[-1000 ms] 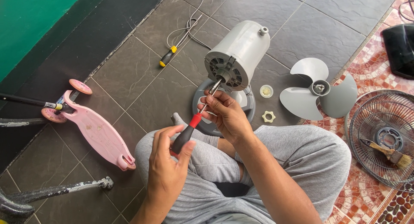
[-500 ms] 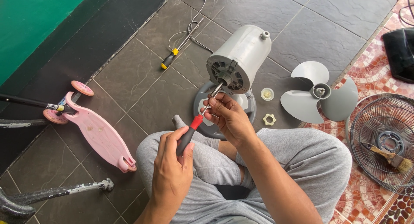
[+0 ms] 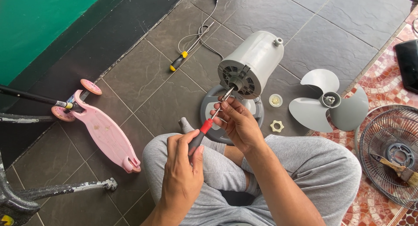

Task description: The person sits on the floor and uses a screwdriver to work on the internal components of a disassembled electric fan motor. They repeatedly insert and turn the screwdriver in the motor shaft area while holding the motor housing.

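Gripped in the left hand (image 3: 182, 173) is the red and black handle of a screwdriver (image 3: 204, 131), fingers wrapped shut around it, thumb along the top. Its metal shaft runs up and to the right, with the tip at the front face of a fan motor (image 3: 251, 65). The right hand (image 3: 238, 123) is pinched closed around the shaft just below that tip, fingertips bunched together close to the motor's face.

The fan motor is a pale grey cylinder with a small knob on top. It sits on a round grey stand base (image 3: 208, 108) on dark floor tiles, directly in front of the person, who sits cross-legged in grey trousers.

To the right of the motor lie a small round cap (image 3: 275, 100), a pale star-shaped nut (image 3: 277, 126), and a grey three-bladed fan blade (image 3: 328, 100). Further right, on patterned red tiles, a wire fan guard (image 3: 383, 134) holds a paintbrush (image 3: 398, 169).

Behind the motor, a white power cord (image 3: 196, 34) loops across the tiles, with a second screwdriver (image 3: 178, 61), black and yellow handled, beside it. On the left, a pink child's scooter (image 3: 102, 130) lies flat.
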